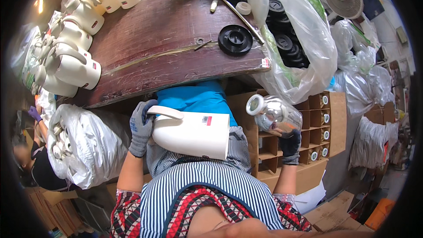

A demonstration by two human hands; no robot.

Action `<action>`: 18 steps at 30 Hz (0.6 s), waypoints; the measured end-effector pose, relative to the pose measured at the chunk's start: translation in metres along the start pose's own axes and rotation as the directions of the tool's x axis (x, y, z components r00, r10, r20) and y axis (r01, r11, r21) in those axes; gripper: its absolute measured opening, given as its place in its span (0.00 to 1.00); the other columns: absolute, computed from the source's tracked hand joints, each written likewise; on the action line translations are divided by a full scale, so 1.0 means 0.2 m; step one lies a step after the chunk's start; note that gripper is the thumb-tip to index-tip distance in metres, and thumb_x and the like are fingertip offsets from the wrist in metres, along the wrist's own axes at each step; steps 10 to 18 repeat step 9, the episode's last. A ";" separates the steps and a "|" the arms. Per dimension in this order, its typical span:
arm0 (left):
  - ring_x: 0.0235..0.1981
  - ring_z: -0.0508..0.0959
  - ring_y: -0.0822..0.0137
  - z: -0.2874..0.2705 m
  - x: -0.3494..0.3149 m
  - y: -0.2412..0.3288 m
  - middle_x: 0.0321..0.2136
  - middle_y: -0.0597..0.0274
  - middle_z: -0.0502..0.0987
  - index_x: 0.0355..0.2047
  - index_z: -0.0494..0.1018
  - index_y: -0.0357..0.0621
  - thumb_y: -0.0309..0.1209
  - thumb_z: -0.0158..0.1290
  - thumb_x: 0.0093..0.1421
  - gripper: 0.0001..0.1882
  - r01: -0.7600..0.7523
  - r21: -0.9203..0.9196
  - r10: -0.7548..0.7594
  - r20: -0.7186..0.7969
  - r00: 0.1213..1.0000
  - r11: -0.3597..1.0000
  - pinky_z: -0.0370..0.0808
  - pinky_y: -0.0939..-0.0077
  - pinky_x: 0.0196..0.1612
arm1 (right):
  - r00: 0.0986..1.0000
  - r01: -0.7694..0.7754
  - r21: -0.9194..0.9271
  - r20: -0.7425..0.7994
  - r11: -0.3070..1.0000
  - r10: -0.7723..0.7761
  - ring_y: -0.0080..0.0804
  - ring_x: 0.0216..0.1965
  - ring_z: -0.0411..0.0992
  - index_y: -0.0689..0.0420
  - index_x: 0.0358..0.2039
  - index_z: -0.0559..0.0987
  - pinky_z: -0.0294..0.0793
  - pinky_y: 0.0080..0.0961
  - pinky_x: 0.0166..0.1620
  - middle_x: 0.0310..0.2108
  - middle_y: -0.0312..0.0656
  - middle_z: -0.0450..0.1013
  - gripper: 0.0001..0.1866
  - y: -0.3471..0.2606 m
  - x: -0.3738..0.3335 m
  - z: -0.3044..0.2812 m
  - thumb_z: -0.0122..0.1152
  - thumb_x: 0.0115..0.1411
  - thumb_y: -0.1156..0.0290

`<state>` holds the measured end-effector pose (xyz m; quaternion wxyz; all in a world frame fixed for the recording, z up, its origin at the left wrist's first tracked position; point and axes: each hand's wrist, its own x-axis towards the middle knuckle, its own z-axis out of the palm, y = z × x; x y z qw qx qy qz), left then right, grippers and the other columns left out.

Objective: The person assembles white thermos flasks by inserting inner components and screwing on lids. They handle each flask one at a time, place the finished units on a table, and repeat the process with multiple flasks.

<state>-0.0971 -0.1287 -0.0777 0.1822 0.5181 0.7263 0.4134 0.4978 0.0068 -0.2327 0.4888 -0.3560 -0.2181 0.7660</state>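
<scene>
A cream-white jug [194, 135] lies sideways over my lap, its curved handle and narrow end toward the left. My left hand [141, 128], in a grey glove, is closed on that narrow end beside the handle. In my gloved right hand [290, 146] is a silvery glass flask liner [278, 117], gripped near its lower end. The liner tilts, its pale-ringed mouth pointing up and left. Beneath it stands a cardboard box [337, 123] with dividers, where several more liners sit with their ringed mouths up.
Several white jugs [79, 68] line the left side of the dark red table [154, 31]. A black round lid [235, 40] lies near its front edge. Plastic bags of black lids [286, 44] and white parts [94, 141] flank the table. Another person [48, 163] is at far left.
</scene>
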 end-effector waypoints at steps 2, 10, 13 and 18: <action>0.45 0.81 0.51 0.00 0.00 0.00 0.42 0.52 0.80 0.50 0.79 0.44 0.22 0.53 0.52 0.22 -0.011 0.043 0.013 -0.037 0.999 0.999 0.77 0.66 0.48 | 0.990 0.103 -0.533 -0.031 0.840 -0.141 0.45 0.65 0.67 0.55 0.69 0.64 0.66 0.44 0.68 0.64 0.45 0.68 0.39 0.02 0.03 -0.04 0.67 0.60 0.60; 0.49 0.80 0.50 0.03 0.07 0.04 0.47 0.51 0.79 0.55 0.77 0.46 0.26 0.55 0.55 0.25 -0.048 0.180 0.044 0.028 0.999 0.983 0.75 0.62 0.53 | 0.995 0.018 -0.456 0.092 0.890 0.027 0.46 0.73 0.56 0.49 0.77 0.51 0.55 0.43 0.74 0.72 0.46 0.58 0.56 -0.03 0.03 0.54 0.73 0.53 0.56; 0.49 0.80 0.50 0.03 0.07 0.04 0.47 0.51 0.79 0.55 0.77 0.46 0.26 0.55 0.55 0.25 -0.048 0.180 0.044 0.028 0.999 0.983 0.75 0.62 0.53 | 0.995 0.018 -0.456 0.092 0.890 0.027 0.46 0.73 0.56 0.49 0.77 0.51 0.55 0.43 0.74 0.72 0.46 0.58 0.56 -0.03 0.03 0.54 0.73 0.53 0.56; 0.49 0.80 0.50 0.03 0.07 0.04 0.47 0.51 0.79 0.55 0.77 0.46 0.26 0.55 0.55 0.25 -0.048 0.180 0.044 0.028 0.999 0.983 0.75 0.62 0.53 | 0.995 0.018 -0.456 0.092 0.890 0.027 0.46 0.73 0.56 0.49 0.77 0.51 0.55 0.43 0.74 0.72 0.46 0.58 0.56 -0.03 0.03 0.54 0.73 0.53 0.56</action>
